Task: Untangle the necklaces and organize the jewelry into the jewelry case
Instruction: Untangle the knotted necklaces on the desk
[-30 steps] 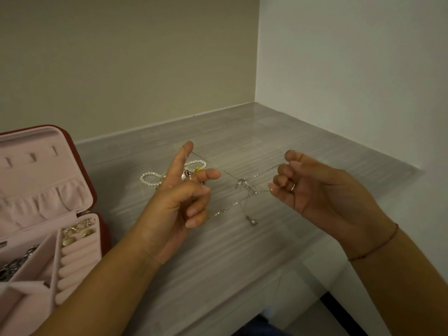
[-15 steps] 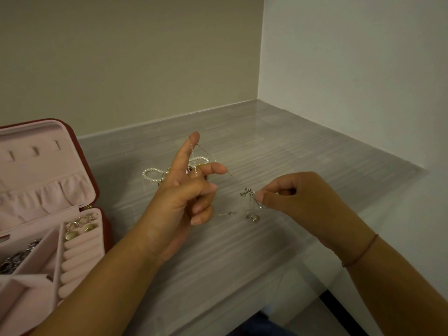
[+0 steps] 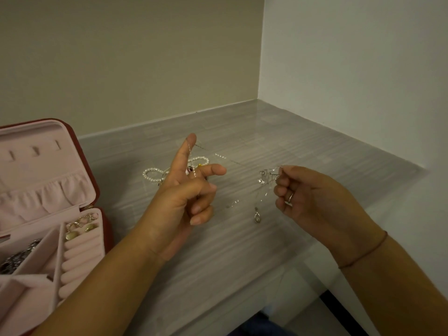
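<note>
Head view, one frame.

- Left hand (image 3: pixel 184 197): raised above the surface (image 3: pixel 266 251), index finger straight up. A thin silver chain (image 3: pixel 189 151) is looped over the index tip and runs down the finger to where a second finger sticks out sideways. That second finger seems to trap the chain at that spot. The other fingers are curled in toward the palm.
- Right hand (image 3: pixel 312 202): fingers curled, fingertips pinching the tangle (image 3: pixel 265 175), where several strands of chain meet in a small silver cluster. There is a ring (image 3: pixel 290 197) on one finger and a thin cord (image 3: pixel 363 253) round the wrist.
- The chain spans the gap between the hands, off the surface, faint and hard to trace for most of its run. How many necklaces are in it I cannot tell.
- Pendant (image 3: pixel 257 217): hangs on a strand below the tangle, between the two hands.
- Pearls (image 3: pixel 155 173): a white strand lying looped on the surface behind the left hand, partly hidden by it.
- Case (image 3: pixel 94 190): at the left edge, lid open and upright, pink lining, red outside. Earrings (image 3: pixel 80 226) sit at the top of the ring rolls. Dark jewelry (image 3: pixel 14 260) lies in the compartment to their left.
</note>
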